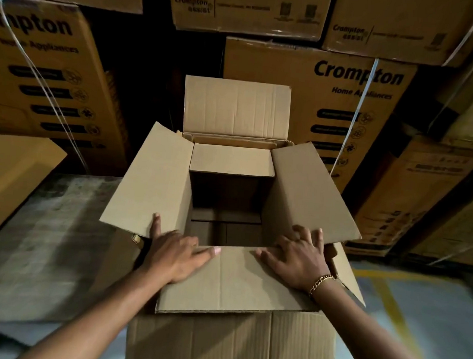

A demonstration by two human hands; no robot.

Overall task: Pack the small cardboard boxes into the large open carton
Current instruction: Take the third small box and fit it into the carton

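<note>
Head view shows the large carton [231, 343] standing open on the floor [54, 250], with one small box [232, 159] inside against its far wall; deeper down it is too dim to tell. The left hand [172, 256] and right hand [294, 260] lie flat with fingers spread, grasping nothing, pressing the near flap [235, 281] at its corners. Printed cartons [320, 101] are stacked behind.

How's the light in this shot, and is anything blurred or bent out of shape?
Head view: dim light; the inside of the large open brown cardboard carton sinks into deep shadow. Same head view: the grey floor is smeared by blur, the left hand and right hand look sharper. Its wide lens bows the stacked printed brown cartons at the edges.
</note>
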